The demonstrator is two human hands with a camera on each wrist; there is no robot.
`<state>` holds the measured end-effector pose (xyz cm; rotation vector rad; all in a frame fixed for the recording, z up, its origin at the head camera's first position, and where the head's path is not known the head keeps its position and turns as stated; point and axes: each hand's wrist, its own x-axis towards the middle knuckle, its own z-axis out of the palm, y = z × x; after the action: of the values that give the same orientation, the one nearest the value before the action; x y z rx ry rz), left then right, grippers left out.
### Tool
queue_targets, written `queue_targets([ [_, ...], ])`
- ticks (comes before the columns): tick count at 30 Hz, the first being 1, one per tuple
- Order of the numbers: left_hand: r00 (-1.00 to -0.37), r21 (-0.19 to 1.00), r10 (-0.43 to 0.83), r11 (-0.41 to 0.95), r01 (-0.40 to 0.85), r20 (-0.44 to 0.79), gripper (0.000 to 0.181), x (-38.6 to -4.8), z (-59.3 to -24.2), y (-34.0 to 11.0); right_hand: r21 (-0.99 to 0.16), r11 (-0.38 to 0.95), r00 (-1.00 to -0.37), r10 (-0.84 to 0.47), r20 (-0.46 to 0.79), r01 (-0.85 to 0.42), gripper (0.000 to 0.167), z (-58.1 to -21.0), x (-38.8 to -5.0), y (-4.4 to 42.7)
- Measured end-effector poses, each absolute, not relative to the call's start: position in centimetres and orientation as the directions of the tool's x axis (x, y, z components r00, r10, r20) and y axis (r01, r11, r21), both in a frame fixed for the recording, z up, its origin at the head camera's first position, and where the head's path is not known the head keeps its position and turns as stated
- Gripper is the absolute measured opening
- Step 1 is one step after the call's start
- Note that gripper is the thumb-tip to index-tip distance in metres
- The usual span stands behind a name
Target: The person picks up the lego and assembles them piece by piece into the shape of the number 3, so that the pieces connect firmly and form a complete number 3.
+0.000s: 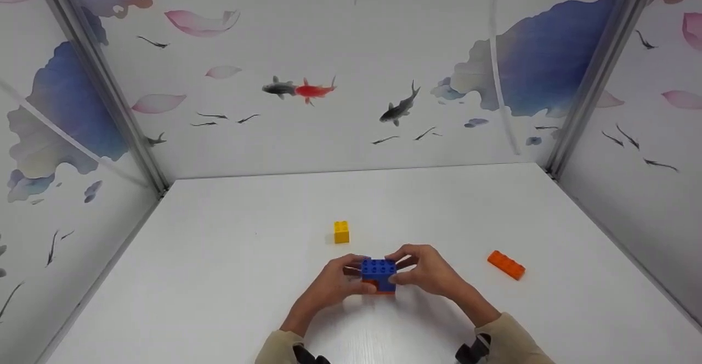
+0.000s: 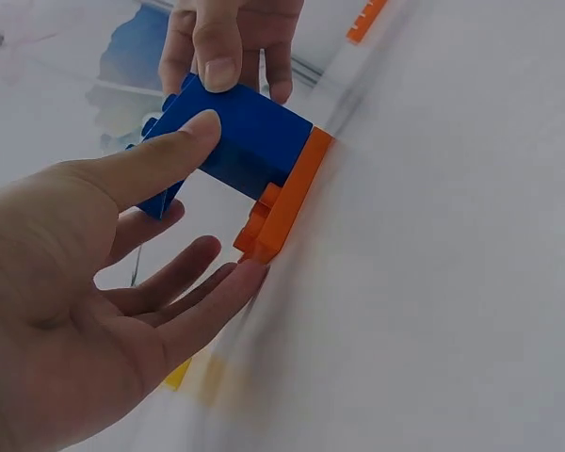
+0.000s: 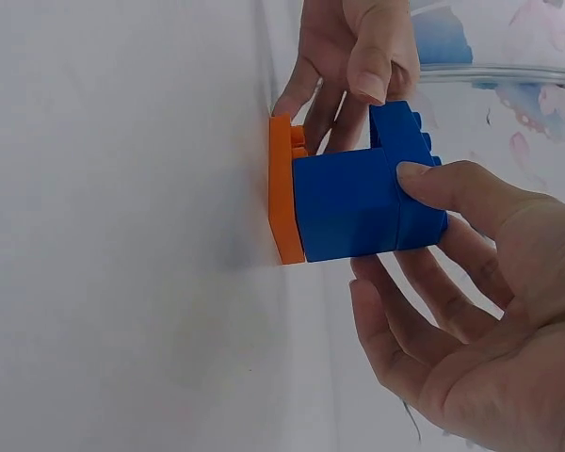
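Pinched by 2 hands at once is the upper blue brick (image 1: 378, 266), thumbs on its near face and fingers round behind. The left hand (image 1: 335, 284) has its thumb at the brick's left end; its gap is about as wide as the brick, and 1 lower fingertip comes right up to the orange base (image 3: 281, 188), though I can't tell if it touches. The right hand (image 1: 430, 271) sets its thumb at the right end, just as narrowly, its other fingers spread apart.

Nearest are the 2 beige sleeves (image 1: 518, 342), with black devices (image 1: 474, 349) at the wrists. Beyond them, the held stack sits at the near middle of the white table (image 1: 219, 276), on it or just above, I can't say which. Its lower blue brick (image 3: 344, 202) covers the right part of the orange base; studs show on the left, under the upper brick's overhang.

A little farther, well to the right, lies 1 loose orange brick (image 1: 506, 265). Farther still, left of the stack, stands 1 yellow brick (image 1: 341, 233). The far wall (image 1: 329, 139) carries printed fish and petals.
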<state>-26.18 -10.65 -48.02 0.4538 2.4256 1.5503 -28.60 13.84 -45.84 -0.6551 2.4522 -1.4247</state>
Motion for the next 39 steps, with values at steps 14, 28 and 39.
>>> queue_targets([
  [14,-0.92,0.977,0.392,0.196,0.083,-0.001,0.047,-26.4,-48.27,-11.49,-0.877,0.4,-0.87,-0.491,0.04,-0.266,0.036,-45.77,-28.32,13.76],
  [28,-0.925,0.968,0.379,0.237,0.078,-0.018,0.043,-26.46,-48.64,-11.45,-0.885,0.425,-0.891,-0.454,-0.026,-0.191,0.034,-46.39,-28.55,13.58],
  [39,-0.923,0.969,0.385,0.229,0.095,0.0,0.043,-26.48,-48.67,-11.53,-0.904,0.387,-0.888,-0.459,-0.019,-0.181,0.037,-46.51,-28.56,13.76],
])
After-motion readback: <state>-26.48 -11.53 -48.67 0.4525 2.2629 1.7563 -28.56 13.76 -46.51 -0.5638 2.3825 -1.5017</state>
